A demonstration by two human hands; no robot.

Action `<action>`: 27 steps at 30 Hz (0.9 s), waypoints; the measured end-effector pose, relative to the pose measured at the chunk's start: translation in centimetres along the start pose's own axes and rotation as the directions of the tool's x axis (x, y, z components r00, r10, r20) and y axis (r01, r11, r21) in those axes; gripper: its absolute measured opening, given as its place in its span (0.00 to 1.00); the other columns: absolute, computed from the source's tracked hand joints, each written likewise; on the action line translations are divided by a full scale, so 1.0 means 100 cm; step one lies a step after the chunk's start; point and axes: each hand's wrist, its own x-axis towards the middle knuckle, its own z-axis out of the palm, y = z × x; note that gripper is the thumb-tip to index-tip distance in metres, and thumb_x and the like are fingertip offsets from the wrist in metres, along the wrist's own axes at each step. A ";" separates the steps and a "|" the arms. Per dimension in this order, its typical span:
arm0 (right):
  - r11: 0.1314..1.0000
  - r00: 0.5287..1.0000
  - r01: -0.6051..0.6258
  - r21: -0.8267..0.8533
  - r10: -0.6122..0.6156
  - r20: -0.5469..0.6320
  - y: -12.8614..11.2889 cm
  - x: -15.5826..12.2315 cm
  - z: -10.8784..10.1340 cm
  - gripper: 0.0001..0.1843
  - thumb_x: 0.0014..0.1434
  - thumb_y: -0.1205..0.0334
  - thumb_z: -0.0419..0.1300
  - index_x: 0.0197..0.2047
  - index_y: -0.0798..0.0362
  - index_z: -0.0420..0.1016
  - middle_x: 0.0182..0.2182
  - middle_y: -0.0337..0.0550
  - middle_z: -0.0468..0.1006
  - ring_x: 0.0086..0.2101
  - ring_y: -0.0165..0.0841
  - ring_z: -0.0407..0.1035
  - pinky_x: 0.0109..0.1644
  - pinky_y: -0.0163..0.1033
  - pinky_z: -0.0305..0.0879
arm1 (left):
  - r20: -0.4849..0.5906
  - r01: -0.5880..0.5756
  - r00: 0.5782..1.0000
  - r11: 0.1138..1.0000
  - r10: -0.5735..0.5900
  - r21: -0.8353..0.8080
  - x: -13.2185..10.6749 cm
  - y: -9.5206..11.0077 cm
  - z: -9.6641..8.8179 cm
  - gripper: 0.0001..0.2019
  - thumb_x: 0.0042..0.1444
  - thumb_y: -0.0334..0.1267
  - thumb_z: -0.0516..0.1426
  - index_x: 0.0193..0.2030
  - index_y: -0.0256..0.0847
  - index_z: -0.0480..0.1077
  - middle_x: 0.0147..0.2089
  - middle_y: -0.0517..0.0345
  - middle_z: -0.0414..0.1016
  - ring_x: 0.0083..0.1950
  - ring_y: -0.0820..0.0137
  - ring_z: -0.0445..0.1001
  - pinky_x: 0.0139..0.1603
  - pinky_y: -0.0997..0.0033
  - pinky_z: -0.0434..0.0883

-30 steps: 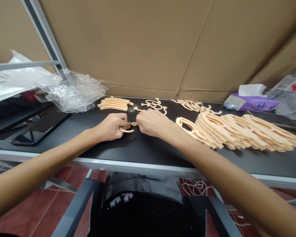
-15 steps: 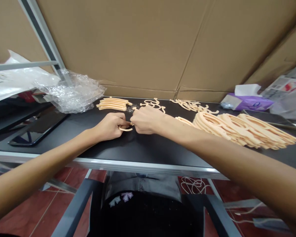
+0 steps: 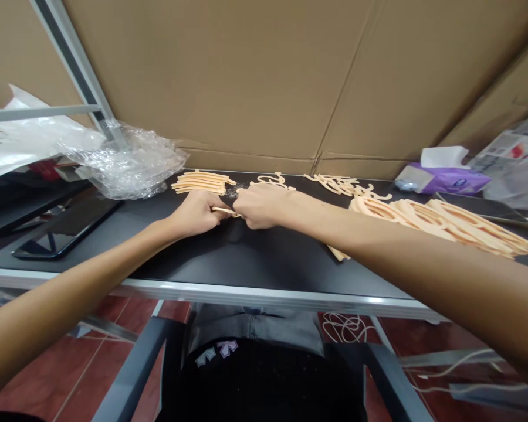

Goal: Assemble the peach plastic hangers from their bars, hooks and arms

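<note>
My left hand [image 3: 198,213] is closed over the black tabletop, pinching a thin cream plastic piece [image 3: 222,210] between thumb and fingers. The piece sticks out to the right, toward my right hand [image 3: 259,205]. That hand is a fist, turned knuckles up, with its fingertips at the piece's right end. What lies inside the fist is hidden. Just behind my left hand is a row of long, slightly curved cream pieces [image 3: 202,181]. Hook-shaped cream pieces [image 3: 276,177] lie behind my right hand, partly covered by it.
Right of my hands lie a heap of thin cream pieces [image 3: 345,186] and stacked looped cream pieces [image 3: 444,221], partly behind my right forearm. A purple tissue pack [image 3: 455,180] stands at the back right. At left are crumpled clear plastic [image 3: 134,164] and a dark phone-like slab [image 3: 64,231].
Both hands have shifted slightly away from me. The cream piece in my left hand has turned from a low curve to pointing at my right hand. My right forearm covers more of the stack.
</note>
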 end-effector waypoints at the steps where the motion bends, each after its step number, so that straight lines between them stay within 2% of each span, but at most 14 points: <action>1: 1.000 1.000 -0.002 0.009 0.002 0.013 0.001 0.001 0.000 0.18 0.60 0.69 0.57 0.53 0.59 0.77 0.45 0.59 0.81 0.46 0.46 0.77 0.45 0.42 0.70 | 0.019 0.048 0.999 0.999 -0.048 -0.025 0.002 -0.001 0.000 0.10 0.52 0.33 0.56 0.26 0.35 0.80 0.22 0.58 0.77 0.23 0.73 0.71 0.26 0.76 0.63; 4: 0.999 0.999 0.003 0.043 -0.006 0.053 0.006 0.005 0.000 0.18 0.60 0.69 0.55 0.52 0.59 0.78 0.45 0.60 0.81 0.46 0.46 0.77 0.42 0.41 0.70 | 0.063 0.190 0.981 0.977 -0.184 -0.100 0.009 -0.005 -0.001 0.09 0.51 0.34 0.57 0.25 0.34 0.79 0.20 0.59 0.76 0.21 0.72 0.71 0.22 0.77 0.63; 7: 0.997 0.997 -0.002 0.074 -0.003 0.072 0.012 0.009 0.003 0.19 0.61 0.67 0.54 0.53 0.60 0.77 0.47 0.60 0.80 0.44 0.45 0.78 0.41 0.41 0.70 | 0.130 0.307 0.950 0.923 -0.284 -0.232 0.018 -0.007 -0.001 0.07 0.48 0.33 0.59 0.24 0.34 0.77 0.22 0.58 0.76 0.22 0.70 0.74 0.21 0.77 0.68; 11: 0.998 0.998 -0.011 0.063 0.007 0.061 0.018 0.013 0.006 0.20 0.63 0.63 0.53 0.56 0.57 0.75 0.48 0.59 0.80 0.44 0.46 0.78 0.40 0.42 0.69 | 0.232 0.402 0.913 0.839 -0.335 -0.367 0.028 -0.008 -0.004 0.04 0.44 0.32 0.60 0.21 0.35 0.74 0.22 0.60 0.75 0.23 0.70 0.75 0.24 0.75 0.75; 14: 0.999 0.998 -0.011 0.034 0.009 0.060 0.018 0.014 0.005 0.19 0.65 0.61 0.53 0.55 0.57 0.76 0.47 0.59 0.80 0.45 0.47 0.77 0.41 0.43 0.69 | 0.257 0.406 0.909 0.831 -0.327 -0.380 0.031 -0.009 -0.005 0.04 0.43 0.31 0.60 0.22 0.35 0.73 0.21 0.60 0.73 0.22 0.71 0.75 0.25 0.75 0.75; 18: 0.999 0.997 -0.021 0.031 0.019 0.069 0.018 0.014 0.004 0.19 0.65 0.60 0.53 0.53 0.58 0.77 0.46 0.58 0.80 0.46 0.45 0.77 0.42 0.41 0.68 | 0.266 0.386 0.912 0.872 -0.313 -0.300 0.031 -0.012 -0.005 0.06 0.45 0.34 0.60 0.23 0.34 0.74 0.22 0.58 0.75 0.22 0.69 0.76 0.21 0.78 0.71; 27: 0.989 0.985 0.134 0.064 -0.140 0.097 0.026 0.021 0.011 0.20 0.64 0.63 0.52 0.56 0.57 0.72 0.48 0.56 0.79 0.40 0.39 0.76 0.38 0.38 0.65 | 0.213 0.199 0.967 0.942 -0.142 -0.270 0.025 -0.016 -0.002 0.08 0.49 0.34 0.57 0.23 0.35 0.72 0.19 0.60 0.73 0.20 0.72 0.75 0.19 0.80 0.67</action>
